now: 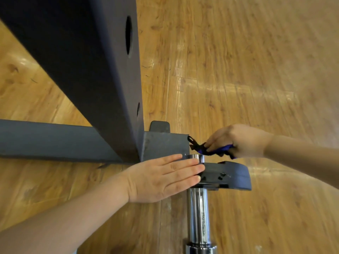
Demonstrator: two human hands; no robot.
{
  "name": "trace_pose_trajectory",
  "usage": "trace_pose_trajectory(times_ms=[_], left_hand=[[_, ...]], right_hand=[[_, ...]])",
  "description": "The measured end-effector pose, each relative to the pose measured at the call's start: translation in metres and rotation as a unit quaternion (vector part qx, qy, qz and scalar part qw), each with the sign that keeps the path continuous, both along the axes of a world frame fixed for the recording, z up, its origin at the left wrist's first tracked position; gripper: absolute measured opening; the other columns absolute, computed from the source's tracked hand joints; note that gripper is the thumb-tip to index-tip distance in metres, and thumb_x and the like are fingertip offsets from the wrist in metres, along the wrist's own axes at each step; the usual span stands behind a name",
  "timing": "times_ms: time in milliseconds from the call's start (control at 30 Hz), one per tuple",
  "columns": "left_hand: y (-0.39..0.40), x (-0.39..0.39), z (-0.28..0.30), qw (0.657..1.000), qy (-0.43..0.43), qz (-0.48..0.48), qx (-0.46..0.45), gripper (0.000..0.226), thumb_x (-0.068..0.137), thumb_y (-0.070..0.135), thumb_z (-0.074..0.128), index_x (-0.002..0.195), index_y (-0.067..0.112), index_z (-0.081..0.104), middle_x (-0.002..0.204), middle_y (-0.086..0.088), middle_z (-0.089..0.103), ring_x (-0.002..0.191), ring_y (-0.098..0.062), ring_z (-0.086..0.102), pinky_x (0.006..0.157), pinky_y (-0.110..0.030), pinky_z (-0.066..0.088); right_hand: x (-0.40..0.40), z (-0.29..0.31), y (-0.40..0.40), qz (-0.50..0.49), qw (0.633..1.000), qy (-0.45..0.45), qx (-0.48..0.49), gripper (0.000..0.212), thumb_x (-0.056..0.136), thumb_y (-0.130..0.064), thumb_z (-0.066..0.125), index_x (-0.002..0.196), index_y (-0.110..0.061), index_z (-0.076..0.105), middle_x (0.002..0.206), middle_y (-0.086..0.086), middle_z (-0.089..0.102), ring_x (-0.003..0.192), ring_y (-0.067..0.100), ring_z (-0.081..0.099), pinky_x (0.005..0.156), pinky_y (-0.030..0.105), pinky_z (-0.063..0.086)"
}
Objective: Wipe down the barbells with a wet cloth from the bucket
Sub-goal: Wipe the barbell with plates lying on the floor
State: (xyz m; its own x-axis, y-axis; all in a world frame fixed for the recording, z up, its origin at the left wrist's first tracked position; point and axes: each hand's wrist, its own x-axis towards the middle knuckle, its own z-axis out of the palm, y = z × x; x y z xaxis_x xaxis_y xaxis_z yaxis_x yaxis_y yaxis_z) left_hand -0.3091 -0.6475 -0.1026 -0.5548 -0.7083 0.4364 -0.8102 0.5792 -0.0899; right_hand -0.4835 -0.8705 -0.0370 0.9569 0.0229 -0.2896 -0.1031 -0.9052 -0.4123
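A chrome barbell sleeve [197, 217] runs up from the bottom edge, with a dark weight plate [231, 173] on it near its end. The sleeve's tip [195, 158] shows just above the plate. My left hand [161, 180] lies flat with straight fingers against the plate and the sleeve's end. My right hand [240, 142] grips a dark blue and black cloth [207, 149] just above the plate, to the right of the sleeve tip. No bucket is in view.
A dark grey steel rack upright [88, 61] with round holes rises at the left, joined to a horizontal base beam [55, 140] on the wooden floor [238, 61]. The beam's end sits right behind the sleeve tip.
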Motion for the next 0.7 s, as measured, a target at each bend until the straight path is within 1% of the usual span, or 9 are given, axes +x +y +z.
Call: trace_pose_trajectory(times_ms=[100,167,267,333,433,500,567,633,700], left_hand=[[0.000,-0.001,0.001,1.000,-0.002,-0.001,0.000,0.070,0.092,0.008,0.050,0.148,0.005,0.010,0.153,-0.013,0.017,0.146,-0.024,0.004,0.119,-0.039,0.013],[0.000,0.000,0.001,1.000,-0.004,-0.001,0.000,0.078,0.091,0.007,0.051,0.150,0.004,-0.001,0.154,-0.013,0.010,0.146,-0.024,0.004,0.119,-0.039,0.014],[0.001,0.001,-0.001,1.000,-0.007,-0.010,0.005,0.076,0.092,0.006,0.048,0.150,0.005,-0.002,0.154,-0.012,0.008,0.146,-0.024,0.004,0.119,-0.039,0.014],[0.000,0.000,-0.001,1.000,0.001,-0.016,0.004,0.067,0.093,0.007,0.045,0.148,0.006,0.006,0.153,-0.012,0.014,0.146,-0.024,0.005,0.118,-0.039,0.015],[-0.002,0.000,-0.001,1.000,0.010,-0.014,-0.001,0.061,0.094,0.006,0.043,0.146,0.006,0.011,0.151,-0.012,0.021,0.146,-0.024,0.005,0.118,-0.040,0.017],[-0.003,0.000,-0.001,1.000,0.010,-0.015,-0.003,0.061,0.094,0.006,0.042,0.147,0.006,0.011,0.152,-0.012,0.020,0.146,-0.024,0.005,0.118,-0.040,0.016],[-0.003,0.000,-0.001,1.000,0.010,-0.016,0.000,0.053,0.097,0.006,0.039,0.146,0.006,0.018,0.151,-0.011,0.023,0.146,-0.024,0.007,0.118,-0.039,0.016],[-0.002,0.000,-0.001,1.000,0.011,-0.013,0.001,0.047,0.099,0.008,0.035,0.144,0.007,0.021,0.149,-0.009,0.025,0.146,-0.023,0.009,0.118,-0.039,0.017],[-0.002,0.000,-0.001,1.000,0.009,-0.012,0.002,0.046,0.100,0.008,0.034,0.144,0.007,0.022,0.150,-0.010,0.025,0.146,-0.023,0.008,0.118,-0.039,0.016]], right_hand=[[0.008,-0.010,0.009,-0.124,0.990,-0.045,0.040,0.053,0.074,0.011,0.055,0.115,-0.019,0.069,0.121,-0.008,0.064,0.108,0.006,0.059,0.095,0.023,0.045],[0.020,-0.021,0.019,-0.195,0.974,0.065,0.095,0.045,0.084,0.005,0.053,0.119,-0.020,0.066,0.114,-0.003,0.068,0.102,0.011,0.061,0.092,0.025,0.046],[0.019,-0.028,0.024,-0.188,0.960,0.170,0.117,0.032,0.083,0.005,0.049,0.104,-0.010,0.069,0.088,0.008,0.070,0.078,0.019,0.060,0.068,0.028,0.046],[0.009,-0.014,0.018,-0.175,0.963,0.175,0.107,0.039,0.080,0.007,0.047,0.105,-0.013,0.070,0.090,0.007,0.071,0.081,0.020,0.062,0.071,0.030,0.047],[0.000,0.004,0.006,-0.116,0.976,0.181,0.044,0.060,0.076,0.010,0.046,0.118,-0.028,0.067,0.104,-0.015,0.068,0.089,-0.003,0.062,0.076,0.017,0.050],[0.003,0.007,0.006,-0.062,0.994,0.084,0.018,0.061,0.074,0.011,0.050,0.123,-0.024,0.064,0.114,-0.019,0.062,0.092,-0.013,0.057,0.077,0.006,0.045],[0.010,-0.002,0.009,0.044,0.999,-0.023,0.001,0.053,0.077,0.003,0.056,0.126,-0.017,0.061,0.128,-0.007,0.059,0.115,0.004,0.055,0.093,0.019,0.044],[0.017,-0.016,0.015,0.165,0.986,-0.026,-0.019,0.040,0.087,-0.010,0.052,0.127,-0.011,0.059,0.134,0.003,0.055,0.126,0.021,0.049,0.102,0.032,0.041],[0.021,-0.026,0.013,0.254,0.966,-0.011,-0.054,0.038,0.092,-0.017,0.043,0.125,-0.008,0.060,0.135,0.005,0.054,0.128,0.027,0.047,0.103,0.039,0.041]])
